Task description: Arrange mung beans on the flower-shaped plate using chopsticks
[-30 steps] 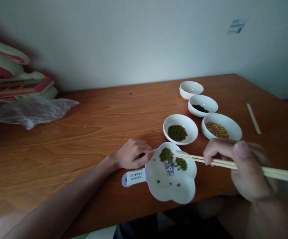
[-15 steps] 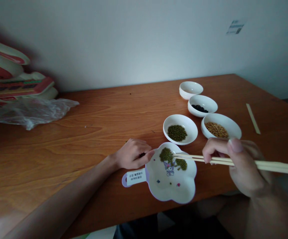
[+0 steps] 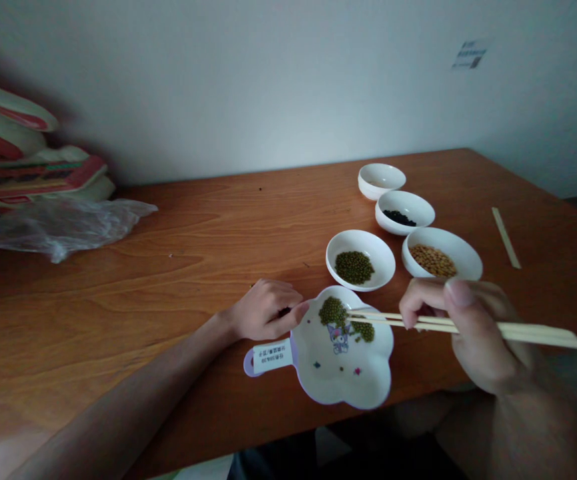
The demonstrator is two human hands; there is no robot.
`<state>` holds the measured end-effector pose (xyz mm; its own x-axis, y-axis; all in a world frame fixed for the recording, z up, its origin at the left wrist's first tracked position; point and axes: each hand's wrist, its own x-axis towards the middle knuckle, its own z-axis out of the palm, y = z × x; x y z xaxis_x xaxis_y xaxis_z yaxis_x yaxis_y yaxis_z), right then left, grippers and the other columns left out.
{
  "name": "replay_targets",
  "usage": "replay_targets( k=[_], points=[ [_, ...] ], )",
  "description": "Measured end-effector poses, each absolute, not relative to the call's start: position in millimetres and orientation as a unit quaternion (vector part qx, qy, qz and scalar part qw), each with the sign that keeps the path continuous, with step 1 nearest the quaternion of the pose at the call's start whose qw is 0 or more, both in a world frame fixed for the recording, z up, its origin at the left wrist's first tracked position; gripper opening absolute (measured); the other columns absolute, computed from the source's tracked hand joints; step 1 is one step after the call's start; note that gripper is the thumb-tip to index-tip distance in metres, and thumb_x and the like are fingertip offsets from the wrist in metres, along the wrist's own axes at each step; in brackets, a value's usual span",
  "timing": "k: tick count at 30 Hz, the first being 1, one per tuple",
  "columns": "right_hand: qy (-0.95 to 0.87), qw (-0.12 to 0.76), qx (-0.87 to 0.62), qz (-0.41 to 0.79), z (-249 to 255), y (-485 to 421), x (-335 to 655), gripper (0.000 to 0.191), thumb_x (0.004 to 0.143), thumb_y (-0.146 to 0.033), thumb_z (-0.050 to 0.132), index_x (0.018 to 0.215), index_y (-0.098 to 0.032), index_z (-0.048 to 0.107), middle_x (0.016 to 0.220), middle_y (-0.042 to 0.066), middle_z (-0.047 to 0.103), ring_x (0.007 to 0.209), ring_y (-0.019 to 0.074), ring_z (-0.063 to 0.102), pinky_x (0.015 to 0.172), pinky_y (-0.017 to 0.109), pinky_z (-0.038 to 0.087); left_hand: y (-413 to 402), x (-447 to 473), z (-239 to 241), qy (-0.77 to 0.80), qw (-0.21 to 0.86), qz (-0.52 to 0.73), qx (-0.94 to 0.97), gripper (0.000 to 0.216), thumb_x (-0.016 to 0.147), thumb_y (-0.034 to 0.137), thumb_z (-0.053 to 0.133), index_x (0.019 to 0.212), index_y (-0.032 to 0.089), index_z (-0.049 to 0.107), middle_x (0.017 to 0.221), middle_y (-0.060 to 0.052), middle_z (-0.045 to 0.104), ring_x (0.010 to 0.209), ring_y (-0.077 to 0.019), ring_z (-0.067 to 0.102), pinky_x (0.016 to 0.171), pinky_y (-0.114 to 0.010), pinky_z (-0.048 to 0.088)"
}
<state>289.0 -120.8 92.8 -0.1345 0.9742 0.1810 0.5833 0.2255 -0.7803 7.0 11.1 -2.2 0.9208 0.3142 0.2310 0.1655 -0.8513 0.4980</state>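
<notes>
A flower-shaped white dish (image 3: 341, 380) with a cartoon print holds green beans (image 3: 333, 311) near its far rim. My left hand (image 3: 267, 309) rests curled on the table, its fingertips pressing the dish's left rim. My right hand (image 3: 473, 330) is closed round a pair of wooden chopsticks (image 3: 513, 329), whose tips reach over the dish among the beans. Just behind stands a white bowl of green beans (image 3: 360, 259).
Further white bowls stand behind: one with tan beans (image 3: 441, 254), one with black beans (image 3: 404, 211), one that looks empty (image 3: 381, 179). A loose chopstick (image 3: 506, 237) lies at the right. A clear plastic bag (image 3: 63, 223) and stacked packages (image 3: 23, 160) sit at the back left.
My right hand has shifted slightly left and away with the chopsticks, whose tips stay over the dish. The left hand has not moved.
</notes>
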Motion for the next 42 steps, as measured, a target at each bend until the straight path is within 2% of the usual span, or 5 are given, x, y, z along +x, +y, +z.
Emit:
replay_targets(
  k=[11,22,28,42],
  points=[
    [-0.685,0.395,-0.542,0.285,78,-124,297,0.061,0.104,-0.051,0.019,0.071,-0.023,0.062,0.066,0.003,0.059,0.062,0.0176,0.051,0.061,0.035,0.035,10,6,-3,0.130,0.240,0.157,0.949,0.038,0.103,0.029,0.038,0.069,0.018,0.050,0.065,-0.001,0.056,0.062,-0.0133,0.051,0.065,-0.028,0.040],
    [-0.714,0.365,-0.532,0.271,88,-119,289,0.056,0.103,-0.050,0.023,0.071,-0.021,0.058,0.063,0.002,0.056,0.061,0.0162,0.050,0.058,0.033,0.032,11,6,-2,0.130,0.234,0.160,0.950,0.040,0.104,0.030,0.038,0.067,0.018,0.051,0.064,-0.001,0.055,0.061,-0.0123,0.051,0.064,-0.026,0.042],
    [-0.713,0.368,-0.528,0.280,87,-120,290,0.056,0.105,-0.049,0.022,0.073,-0.022,0.058,0.065,0.000,0.058,0.061,0.0144,0.052,0.061,0.032,0.034,11,6,-2,0.131,0.226,0.148,0.954,0.040,0.104,0.030,0.037,0.069,0.018,0.050,0.066,-0.001,0.056,0.062,-0.0126,0.052,0.066,-0.027,0.041],
    [-0.719,0.366,-0.523,0.277,85,-118,289,0.054,0.105,-0.047,0.023,0.074,-0.024,0.061,0.067,0.002,0.060,0.064,0.0172,0.056,0.062,0.033,0.039,10,5,-1,0.135,0.234,0.141,0.952,0.039,0.104,0.029,0.036,0.071,0.017,0.051,0.069,-0.003,0.059,0.065,-0.0131,0.053,0.068,-0.027,0.042]
  ],
)
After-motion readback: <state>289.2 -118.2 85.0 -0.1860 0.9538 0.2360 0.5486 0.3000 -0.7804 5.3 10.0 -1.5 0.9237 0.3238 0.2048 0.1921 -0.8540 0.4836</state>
